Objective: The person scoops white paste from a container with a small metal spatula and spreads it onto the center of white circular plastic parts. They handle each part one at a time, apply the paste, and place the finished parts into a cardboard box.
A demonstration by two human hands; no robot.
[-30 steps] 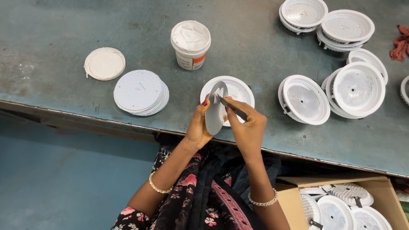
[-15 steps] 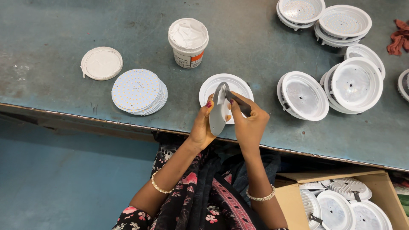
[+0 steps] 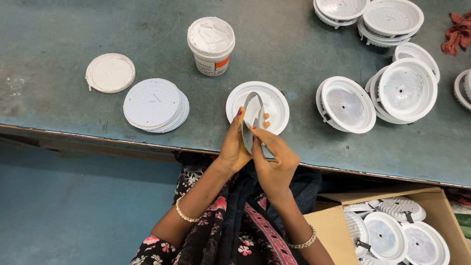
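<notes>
Holding a thin grey disc on edge, your left hand grips it with the thumb on one face and the fingers wrapped behind, just above the near edge of the workbench. Your right hand is closed too, its fingertips pressed against the disc's lower part; whether it pinches a small tool there you cannot tell from this view.

Compared with a second ago, the disc stands more steeply, turned almost edge-on to you, and your right hand has slid lower along it, closer to your body. The dark stick-like thing that showed at your right fingers earlier is no longer plainly visible.

Take the white lamp housing as your landmark: it lies flat directly behind the disc, unchanged. Left of it sits a stack of round boards dotted with small chips, and further left a white lid. Behind it, slightly left, stands an open tub of white paste. To its right lie more housings, some stacked, and a red rag at the far corner. Nearer you and to its right, below the bench edge, an open cardboard box holds further housings. None of these has shifted.
</notes>
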